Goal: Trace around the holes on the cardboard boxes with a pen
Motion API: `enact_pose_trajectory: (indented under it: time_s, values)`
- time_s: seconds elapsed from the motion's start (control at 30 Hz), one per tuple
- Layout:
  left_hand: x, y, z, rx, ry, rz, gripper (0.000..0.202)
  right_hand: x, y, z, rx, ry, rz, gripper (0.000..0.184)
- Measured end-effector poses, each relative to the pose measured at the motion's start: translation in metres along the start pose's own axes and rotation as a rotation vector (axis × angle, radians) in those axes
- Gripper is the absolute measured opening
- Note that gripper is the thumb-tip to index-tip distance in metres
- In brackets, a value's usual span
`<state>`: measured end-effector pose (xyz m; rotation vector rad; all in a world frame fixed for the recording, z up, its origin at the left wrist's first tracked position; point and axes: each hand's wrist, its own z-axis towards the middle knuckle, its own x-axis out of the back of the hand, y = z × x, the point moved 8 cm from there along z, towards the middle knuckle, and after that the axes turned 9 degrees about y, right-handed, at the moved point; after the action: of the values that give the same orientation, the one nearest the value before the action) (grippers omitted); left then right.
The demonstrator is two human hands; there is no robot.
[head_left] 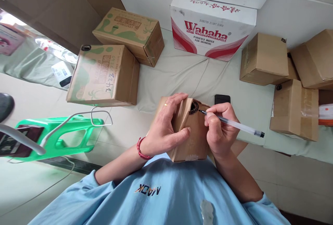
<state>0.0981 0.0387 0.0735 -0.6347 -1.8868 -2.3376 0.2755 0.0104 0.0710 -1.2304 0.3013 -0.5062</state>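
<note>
Close to my chest a small brown cardboard box [192, 138] is tilted, and my left hand [170, 126] grips it over the top and side. Near the box's upper edge there is a dark round patch [194, 107] with a black, rough rim; I cannot tell whether it is a hole or ink. My right hand [222, 128] holds a gel pen [234, 122] with a clear barrel and a black end. The pen's tip touches or nearly touches the patch's right edge. Part of the box is hidden behind both hands.
On the cloth-covered surface stand a white and red water carton [210, 27], two printed cartons [104, 72] at left, and several plain boxes [293, 107] at right. A black phone-like object [222, 99] lies beyond my right hand. A green stool [62, 138] is at left.
</note>
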Motion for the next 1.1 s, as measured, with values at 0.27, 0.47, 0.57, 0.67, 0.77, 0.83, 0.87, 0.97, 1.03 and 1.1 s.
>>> enact_pose_trajectory:
  time_s: [0.27,0.47,0.57,0.67,0.77,0.83,0.87,0.97,1.03,1.1]
  values:
    - [0.002,-0.001,0.000,-0.019,0.007,-0.020,0.079,-0.003,-0.002,-0.002,0.010,-0.042,0.013,0.011]
    - [0.002,-0.002,0.000,-0.023,0.007,-0.021,0.079,-0.005,-0.006,-0.003,0.027,-0.092,-0.008,0.011]
    - [0.002,-0.001,0.000,-0.034,0.010,-0.025,0.080,-0.006,-0.009,-0.002,0.044,-0.111,-0.025,0.011]
    - [0.003,-0.001,0.000,-0.041,0.012,-0.036,0.080,-0.007,-0.012,-0.001,0.066,-0.123,-0.042,0.011]
    - [0.003,-0.001,0.000,-0.042,0.007,-0.049,0.080,-0.009,-0.016,-0.001,0.091,-0.143,-0.047,0.011]
    - [0.003,-0.002,0.000,-0.037,0.007,-0.054,0.079,-0.011,-0.018,-0.001,0.108,-0.160,-0.047,0.010]
    - [0.003,-0.002,-0.001,-0.034,0.007,-0.056,0.079,-0.011,-0.019,0.000,0.117,-0.168,-0.048,0.010]
    - [0.004,-0.003,-0.001,-0.030,0.008,-0.059,0.080,-0.013,-0.021,0.000,0.139,-0.193,-0.051,0.009]
    - [0.004,-0.003,-0.001,-0.030,0.008,-0.058,0.079,-0.014,-0.021,-0.001,0.143,-0.211,-0.041,0.008]
    - [0.003,-0.003,-0.001,-0.032,0.008,-0.059,0.078,-0.016,-0.021,-0.003,0.135,-0.236,-0.018,0.008]
